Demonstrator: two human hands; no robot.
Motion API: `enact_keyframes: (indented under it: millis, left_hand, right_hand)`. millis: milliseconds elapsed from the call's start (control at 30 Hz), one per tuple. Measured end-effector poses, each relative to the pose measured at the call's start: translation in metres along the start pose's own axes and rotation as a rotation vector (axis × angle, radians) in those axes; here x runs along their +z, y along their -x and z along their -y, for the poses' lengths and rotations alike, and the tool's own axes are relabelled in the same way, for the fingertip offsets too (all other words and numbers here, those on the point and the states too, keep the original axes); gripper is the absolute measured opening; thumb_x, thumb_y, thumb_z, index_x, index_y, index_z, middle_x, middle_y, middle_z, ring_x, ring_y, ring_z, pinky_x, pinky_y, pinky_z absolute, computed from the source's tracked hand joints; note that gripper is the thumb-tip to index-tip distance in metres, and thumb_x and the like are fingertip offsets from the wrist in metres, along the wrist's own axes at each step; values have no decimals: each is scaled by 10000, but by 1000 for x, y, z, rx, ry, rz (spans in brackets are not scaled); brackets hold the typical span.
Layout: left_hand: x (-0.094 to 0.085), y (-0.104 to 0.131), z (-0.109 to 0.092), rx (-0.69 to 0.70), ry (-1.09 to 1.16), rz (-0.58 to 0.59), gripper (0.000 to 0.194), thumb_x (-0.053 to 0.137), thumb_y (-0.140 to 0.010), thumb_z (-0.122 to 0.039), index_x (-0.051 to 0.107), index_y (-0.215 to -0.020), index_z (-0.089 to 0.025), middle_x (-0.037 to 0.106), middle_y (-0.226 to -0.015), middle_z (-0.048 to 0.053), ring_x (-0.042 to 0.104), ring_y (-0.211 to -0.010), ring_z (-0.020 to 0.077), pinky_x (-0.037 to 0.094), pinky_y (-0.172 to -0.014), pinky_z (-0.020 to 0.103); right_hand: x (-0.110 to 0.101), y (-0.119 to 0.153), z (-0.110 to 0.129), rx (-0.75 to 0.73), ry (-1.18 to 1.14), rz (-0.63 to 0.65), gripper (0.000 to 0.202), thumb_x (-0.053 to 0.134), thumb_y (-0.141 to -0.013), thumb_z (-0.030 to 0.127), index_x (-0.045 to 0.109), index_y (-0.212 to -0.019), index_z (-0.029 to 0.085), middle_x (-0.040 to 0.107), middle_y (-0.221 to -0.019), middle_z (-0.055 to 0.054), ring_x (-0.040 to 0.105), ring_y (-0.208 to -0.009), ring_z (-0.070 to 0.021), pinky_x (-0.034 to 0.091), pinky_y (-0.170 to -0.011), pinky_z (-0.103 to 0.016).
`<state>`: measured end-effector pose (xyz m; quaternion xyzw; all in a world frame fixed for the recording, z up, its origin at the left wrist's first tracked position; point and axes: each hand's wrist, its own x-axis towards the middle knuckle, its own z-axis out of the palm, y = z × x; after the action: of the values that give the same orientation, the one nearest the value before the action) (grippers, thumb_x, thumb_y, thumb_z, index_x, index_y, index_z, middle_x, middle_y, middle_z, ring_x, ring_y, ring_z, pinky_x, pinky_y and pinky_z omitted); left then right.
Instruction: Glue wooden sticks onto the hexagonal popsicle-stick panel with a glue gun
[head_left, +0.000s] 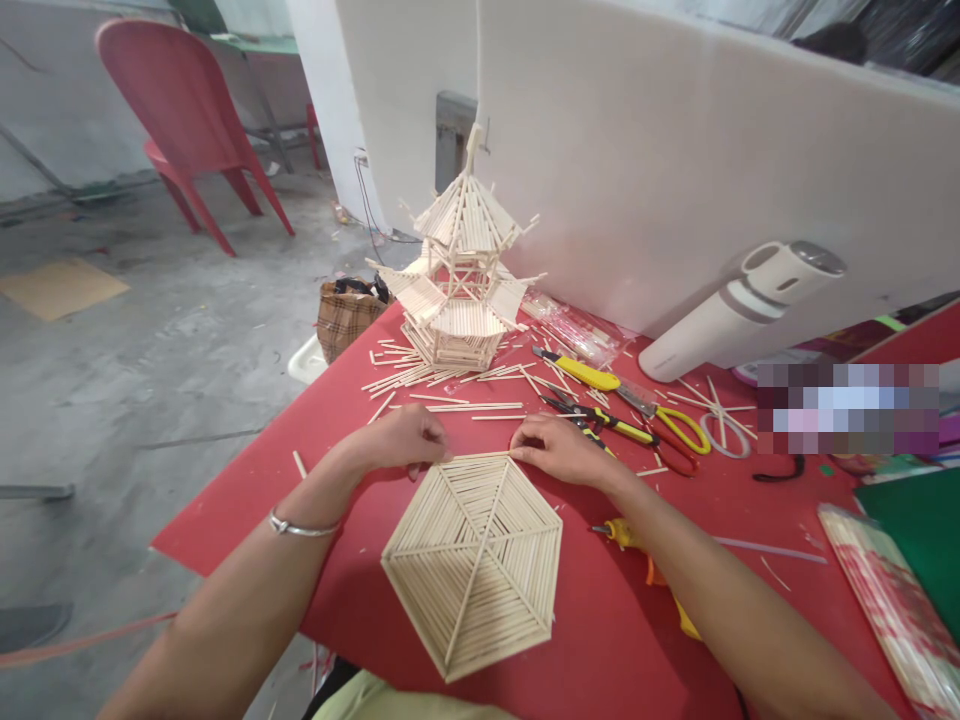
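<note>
A hexagonal panel of thin wooden sticks (pixel 504 580) lies flat on the red tabletop, with stick spokes crossing at its middle. Along its far edge runs a single wooden stick (pixel 480 457). My left hand (pixel 409 437) is closed, pinching the stick's left end at the panel's far left corner. At the far right corner, the fingers of my right hand (pixel 551 447) are closed on the other end. Beyond both hands stands a tiered pagoda model (pixel 465 270) built from the same sticks, with loose sticks (pixel 405 372) scattered around its base.
Right of the pagoda lie a yellow utility knife (pixel 585 372), pliers (pixel 622 425) and scissors (pixel 684 428). A glue gun (pixel 621 533) rests under my right forearm. A white bottle (pixel 712 325) stands by the wall, and bagged sticks (pixel 892 600) lie at the right.
</note>
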<state>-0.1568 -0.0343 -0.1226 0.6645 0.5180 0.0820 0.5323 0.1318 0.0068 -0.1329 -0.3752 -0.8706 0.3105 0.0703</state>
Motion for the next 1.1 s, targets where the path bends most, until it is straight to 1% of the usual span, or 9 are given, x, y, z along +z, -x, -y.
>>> enact_keyframes:
  millis: [467, 633, 733, 800, 900, 933, 967, 1033, 1100]
  left_hand:
    - [0, 2, -6, -12, -11, -16, 184, 646, -749, -321, 691, -657, -168, 645, -503, 4, 634, -506, 146, 452, -553, 229]
    - [0, 1, -1, -13, -12, -7, 183, 632, -761, -319, 688, -668, -173, 646, -513, 3, 638, -516, 148, 457, -559, 235]
    - [0, -2, 3, -1, -50, -15, 205, 620, -778, -331, 694, -672, -172, 631, -520, -2, 607, -511, 139, 434, -551, 238]
    - [3, -4, 0, 30, -113, -81, 210, 625, -779, -336, 703, -673, -172, 651, -581, 7, 599, -561, 141, 418, -560, 241]
    - [11, -7, -15, 96, -229, -297, 167, 630, -778, -305, 728, -734, -177, 713, -785, 38, 624, -721, 169, 434, -652, 260]
    - [16, -9, -22, 127, -259, -376, 151, 624, -783, -283, 735, -778, -181, 724, -853, 48, 631, -774, 180, 442, -702, 271]
    - [21, -10, -30, 168, -277, -425, 149, 620, -786, -262, 739, -831, -184, 729, -916, 59, 636, -817, 190, 445, -743, 282]
    - [32, -15, -44, 254, -311, -447, 188, 624, -796, -257, 737, -930, -187, 729, -992, 81, 638, -870, 209, 440, -779, 297]
    - [42, -21, -55, 299, -343, -411, 186, 628, -806, -266, 731, -934, -181, 728, -928, 88, 630, -824, 207, 427, -734, 290]
  right_hand:
    - [0, 0, 2, 13, 17, -2, 82, 665, -886, 248, 718, -833, 215, 704, -862, -18, 608, -832, -160, 429, -773, -285]
    - [0, 0, 2, 6, 17, -4, 80, 665, -886, 241, 714, -829, 214, 704, -863, -17, 608, -835, -162, 428, -777, -287]
    - [0, 0, 2, -12, 23, -8, 96, 661, -894, 245, 707, -817, 209, 704, -856, -17, 606, -828, -160, 427, -778, -286]
    - [0, 1, 3, -29, 29, -13, 110, 652, -904, 249, 706, -818, 206, 706, -865, -18, 606, -826, -158, 427, -778, -285]
    - [-4, 1, 7, -47, 62, -40, 116, 648, -906, 243, 710, -814, 207, 703, -859, -22, 603, -835, -164, 420, -787, -292]
    - [-7, 2, 10, -55, 88, -58, 113, 650, -902, 236, 711, -810, 210, 699, -850, -23, 599, -836, -168, 416, -785, -295]
    - [-9, 3, 12, -64, 120, -78, 111, 652, -897, 229, 712, -805, 213, 694, -840, -24, 596, -835, -172, 412, -780, -299]
    - [-16, 4, 17, -82, 185, -120, 108, 653, -892, 220, 712, -801, 218, 691, -837, -27, 592, -841, -178, 407, -770, -303]
    - [-22, 7, 23, -84, 231, -162, 96, 655, -888, 221, 711, -809, 220, 695, -847, -29, 591, -850, -183, 402, -759, -308]
